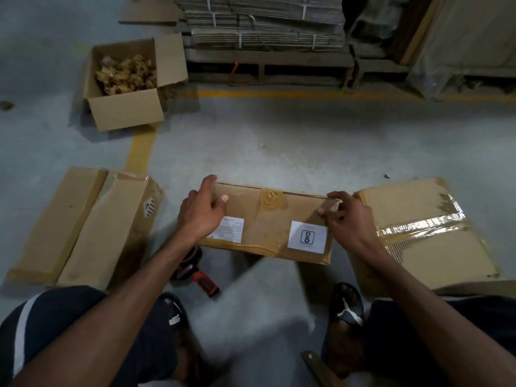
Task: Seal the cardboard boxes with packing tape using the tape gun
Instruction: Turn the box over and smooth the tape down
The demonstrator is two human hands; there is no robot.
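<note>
Closest to the camera are the knees and a sandal (347,307), so the person is squatting on the floor (279,141) with everything laid out in front.

Going left to right: the left box (83,227) lies on the floor with a strip of tape along one edge, though its flaps look crumpled and I can't tell if it's properly shut. Just right of it, tucked under the left forearm, the tape gun (195,272) sits on the floor with nobody touching it. The left hand (202,210) grips the near left corner of the middle box (268,224), fingers curled over the top edge. That box has two white labels, a tape patch at the top seam and some tape along the bottom edge. The right hand (346,219) pinches its right corner, thumb and fingers curled round the edge. Beside that, the right box (418,233) has shiny tape across its top, so it looks done.

My guess: roughly midway. The middle box is being positioned or turned, and it probably wants more tape once the gun gets picked up. The open box (125,85) further back, full of scrap, isn't sealed.
</note>
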